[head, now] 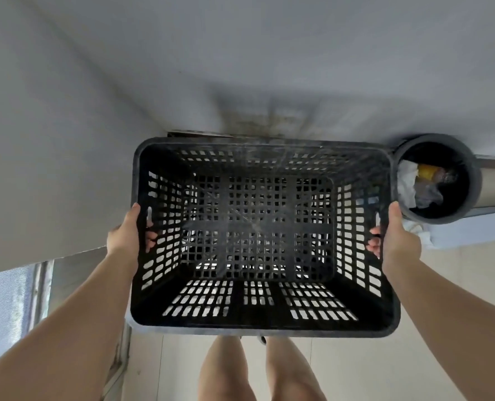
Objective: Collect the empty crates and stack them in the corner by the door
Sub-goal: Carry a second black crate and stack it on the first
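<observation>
2 hands gripping: left hand [123, 237] and right hand [397, 237] are hooking fingers through side handle slots of black perforated crate [258, 322], carried empty near wall corner, beside trash bin [472, 180]. Probably light, rigid; handles best.

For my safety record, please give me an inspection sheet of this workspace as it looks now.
Surface: pale tiled floor, stained in the wall corner.
Job's things: black slotted crate, empty, held level; another crate rim shows under it.
Clutter: round bin with rubbish, right of the crate.
Hands: left hand and right hand grip the side handle slots, fingers through.
Cables: nothing seen.
Surroundings: grey walls; metal frame lower left.
</observation>
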The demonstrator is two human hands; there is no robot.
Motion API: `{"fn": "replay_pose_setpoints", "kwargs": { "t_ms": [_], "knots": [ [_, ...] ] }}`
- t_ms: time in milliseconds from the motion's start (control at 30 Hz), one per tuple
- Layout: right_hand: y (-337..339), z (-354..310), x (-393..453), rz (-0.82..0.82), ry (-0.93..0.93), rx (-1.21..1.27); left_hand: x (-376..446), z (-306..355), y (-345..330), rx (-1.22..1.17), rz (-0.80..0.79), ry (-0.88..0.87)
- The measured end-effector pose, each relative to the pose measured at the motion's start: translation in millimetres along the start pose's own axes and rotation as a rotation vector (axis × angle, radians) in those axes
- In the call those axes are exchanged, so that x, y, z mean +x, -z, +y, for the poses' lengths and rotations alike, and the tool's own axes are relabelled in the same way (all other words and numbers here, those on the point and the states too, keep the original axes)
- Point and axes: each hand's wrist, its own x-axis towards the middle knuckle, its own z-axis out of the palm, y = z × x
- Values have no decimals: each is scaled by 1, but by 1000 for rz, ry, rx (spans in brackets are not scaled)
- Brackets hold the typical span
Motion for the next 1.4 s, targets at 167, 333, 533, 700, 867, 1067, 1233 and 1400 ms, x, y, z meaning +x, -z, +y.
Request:
{"fn": "replay_pose_setpoints", "kwargs": {
  "t_ms": [167, 333, 533, 700, 867, 1067, 1233, 1400],
  "knots": [
    [-2, -4, -1, -1, 3, 51, 2, 8, -2, -21, -18, 7],
    [-5, -9, -2, -9, -4, 77, 8, 15, -2, -26, -89, 41],
    [-5, -12, -4, -18, 7, 58, 10, 16, 1, 5, -180, 59],
    [-2, -7, -5, -19, -8, 32, 10, 15, -1, 41, -181, 40],
    [1, -4, -4, -7, -6, 26, 11, 16, -4, 75, -175, 5],
    [-1, -6, -2, 4, 5, 29, 11, 16, -2, 56, -190, 21],
    [-4, -10, 0, -8, 26, 46, 13, 16, -1, 36, -160, 28],
    [-7, -12, -2, -18, 13, 29, 15, 16, 1, 29, -137, 38]
  ]
}}
